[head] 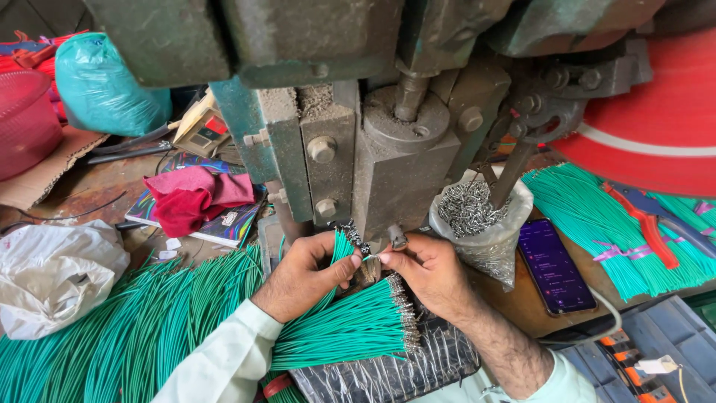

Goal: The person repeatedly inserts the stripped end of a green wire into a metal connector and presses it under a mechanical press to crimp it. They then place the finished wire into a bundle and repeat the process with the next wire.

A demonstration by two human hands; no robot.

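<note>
At the far left sits a red mesh basket [26,119], with a teal plastic bag [104,82] behind it and a crumpled white bag [56,272] nearer to me on the surface [97,186]. Beside the white bag a broad heap of loose green wires [134,336] fans across to my left sleeve. Beyond the heap a red cloth [195,198] lies on a colourful book [231,227].

My left hand [306,276] is curled around a bundle of green wires [339,250], thumb pressed across them, their ends pointing up toward the base of the grey-green press [373,134]. The press towers right over my hands and blocks whatever lies behind it. Under my wrists a second bundle of green wires with metal tips [350,328] lies on a sheet of clear plastic [388,373], the tips pointing right.

My right hand [429,272] pinches a single wire end [371,257] between thumb and forefinger, just beside my left thumb and close under the press tooling.

Just right of that hand stands a clear bag of small metal terminals [473,213], with a lever of the press hanging above it. Next comes a phone [556,265] with a lit purple screen, lying flat. Past it more green wires [597,216] are spread out, with red-handled pliers [645,220] on top, and a large red wheel [656,119] overhangs them.
</note>
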